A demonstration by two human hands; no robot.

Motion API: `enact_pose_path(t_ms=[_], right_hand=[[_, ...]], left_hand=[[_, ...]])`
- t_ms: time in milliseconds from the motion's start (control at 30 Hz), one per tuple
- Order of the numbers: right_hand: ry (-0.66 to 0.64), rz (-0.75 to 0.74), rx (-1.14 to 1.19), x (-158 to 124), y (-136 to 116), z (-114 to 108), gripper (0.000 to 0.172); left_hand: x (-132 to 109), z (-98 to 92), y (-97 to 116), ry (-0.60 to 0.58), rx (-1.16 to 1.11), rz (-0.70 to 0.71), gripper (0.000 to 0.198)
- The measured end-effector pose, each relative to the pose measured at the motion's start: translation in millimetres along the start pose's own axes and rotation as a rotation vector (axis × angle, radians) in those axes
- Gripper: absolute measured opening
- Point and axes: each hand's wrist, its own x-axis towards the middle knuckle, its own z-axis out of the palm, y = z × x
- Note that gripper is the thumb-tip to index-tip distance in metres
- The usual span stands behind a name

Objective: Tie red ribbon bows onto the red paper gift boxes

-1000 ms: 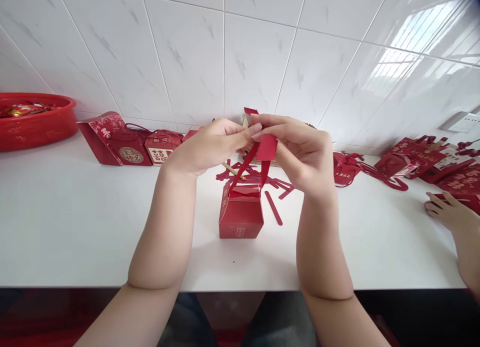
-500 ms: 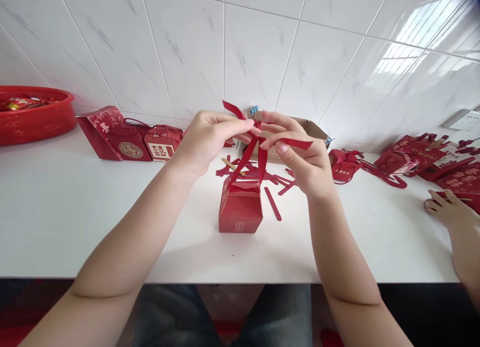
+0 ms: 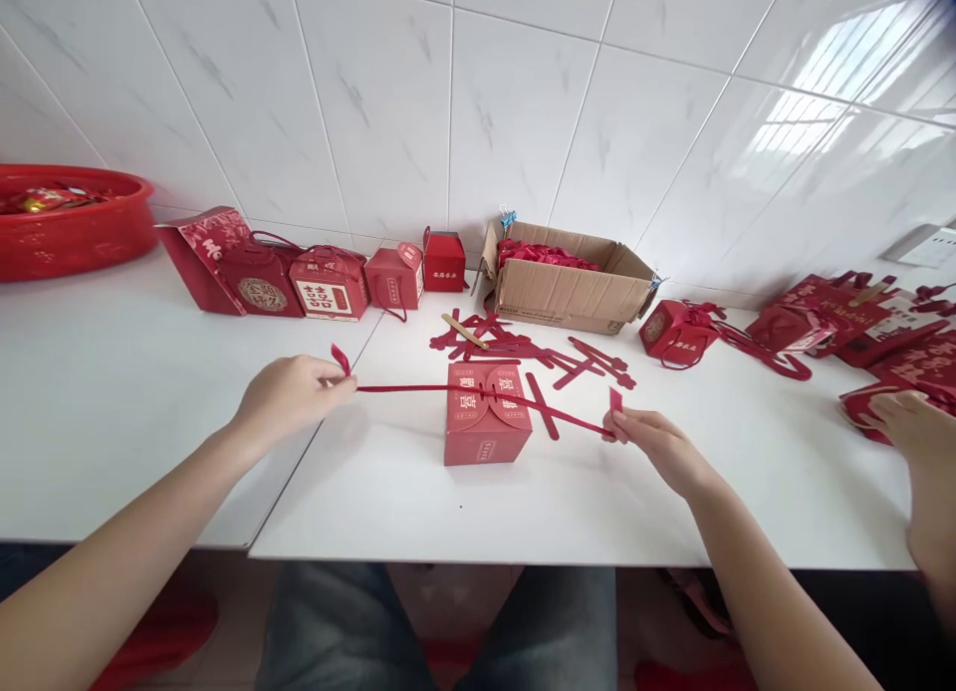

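Note:
A small red gift box [image 3: 487, 442] with pale printed characters stands on the white table in front of me. A red ribbon [image 3: 407, 387] runs across its top and is stretched out to both sides. My left hand [image 3: 295, 392] is closed, pinching the ribbon's left end, whose tip sticks up above the fingers. To the right of the box and a little lower, my right hand [image 3: 653, 442] pinches the other end, with a short tip upright over the thumb. Neither hand touches the box. The ribbon looks taut.
Red wooden sticks [image 3: 515, 347] lie scattered behind the box. Beyond them is a cardboard carton [image 3: 572, 303] of red ribbon. Several red boxes [image 3: 329, 283] line the wall, and a red basin [image 3: 75, 233] sits far left. Another person's hand [image 3: 915, 427] rests on a red box at right.
My hands have moved down and far apart, from close together above the box. The ribbon's crossed loops have been drawn down into a line over the box top, which now lies flat.

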Motion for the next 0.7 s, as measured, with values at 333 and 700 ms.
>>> enact_pose_path(t_ms=[333,700], right_hand=[[0.533,0.102,0.25,17.9,-4.6,-5.4,0.053],[-0.029,-0.43,-0.538,48.8,-94.7,66.5,0.025]], left_hand=[[-3.8,-5.5,13.5,-0.321,0.314,-0.025,0.047],[6.1,24.1,78.7,-0.259,-0.133,0.497,0.029]])
